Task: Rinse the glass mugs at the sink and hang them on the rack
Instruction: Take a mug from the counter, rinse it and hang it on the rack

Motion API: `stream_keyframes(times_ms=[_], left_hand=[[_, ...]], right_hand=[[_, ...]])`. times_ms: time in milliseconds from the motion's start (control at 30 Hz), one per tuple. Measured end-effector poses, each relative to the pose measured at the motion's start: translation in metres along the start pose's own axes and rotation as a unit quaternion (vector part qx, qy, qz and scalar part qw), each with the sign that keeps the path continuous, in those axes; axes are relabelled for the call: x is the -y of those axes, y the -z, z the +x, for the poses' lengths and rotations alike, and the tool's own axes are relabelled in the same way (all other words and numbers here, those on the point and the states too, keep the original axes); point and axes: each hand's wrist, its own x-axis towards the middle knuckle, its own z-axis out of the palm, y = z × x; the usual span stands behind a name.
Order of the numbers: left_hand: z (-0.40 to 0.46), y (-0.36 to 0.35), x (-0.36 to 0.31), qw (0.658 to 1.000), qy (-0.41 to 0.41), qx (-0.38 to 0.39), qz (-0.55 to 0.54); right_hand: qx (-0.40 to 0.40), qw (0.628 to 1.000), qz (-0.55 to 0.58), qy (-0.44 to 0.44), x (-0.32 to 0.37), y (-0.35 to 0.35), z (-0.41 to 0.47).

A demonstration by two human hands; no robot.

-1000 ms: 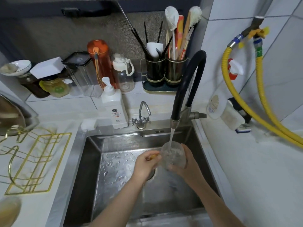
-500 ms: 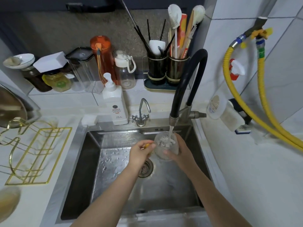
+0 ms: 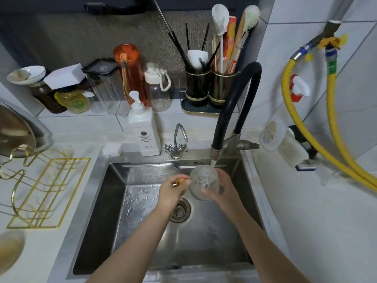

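A clear glass mug [image 3: 202,180] with a gold handle is held over the steel sink [image 3: 114,201], right under the black faucet [image 3: 236,103]. Water runs from the spout into the mug. My left hand [image 3: 172,193] pinches the gold handle on the mug's left side. My right hand [image 3: 223,189] wraps around the mug's body from the right and below. The gold wire rack [image 3: 40,190] stands on the counter left of the sink with nothing hanging on it. Another glass [image 3: 9,248] shows at the bottom left edge, partly cut off.
A soap pump bottle [image 3: 143,129] and a small tap [image 3: 177,141] stand behind the sink. Bottles, jars and a utensil holder [image 3: 210,86] line the back ledge. Yellow hoses [image 3: 306,127] hang on the right wall. A metal lid [image 3: 18,131] lies at far left.
Both hands have lifted the mug up toward the spout, so it now sits just below the faucet's mouth. Grips on the handle and body are unchanged.
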Motion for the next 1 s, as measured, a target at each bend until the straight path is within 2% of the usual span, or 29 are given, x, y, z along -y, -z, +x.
stream_keyframes(times_ms=[167,333,467,633,800,900,1000], left_hand=[[-0.002,-0.030,0.003,1.000,0.015,0.017,0.007],[0.001,-0.010,0.003,0.999,0.035,-0.010,-0.006],[0.013,-0.024,-0.009,0.999,0.033,0.002,-0.004],[0.003,-0.024,0.008,0.999,0.034,0.002,0.027],[0.015,-0.004,-0.005,0.990,-0.022,0.017,0.139],[0.018,-0.015,-0.014,0.964,-0.073,0.042,0.253],[0.016,-0.029,-0.018,0.951,-0.098,0.028,0.293]], right_hand=[[-0.039,0.999,-0.007,0.003,-0.003,0.023,-0.009],[0.007,1.000,-0.019,-0.005,-0.002,0.006,-0.003],[-0.003,1.000,-0.010,-0.007,0.003,0.020,0.011],[-0.008,1.000,0.001,-0.023,-0.010,0.020,-0.008],[0.031,0.999,0.010,-0.039,-0.008,0.010,0.006],[0.053,0.997,-0.041,-0.033,-0.002,0.023,0.016],[0.057,0.994,-0.091,-0.025,0.002,0.033,0.018]])
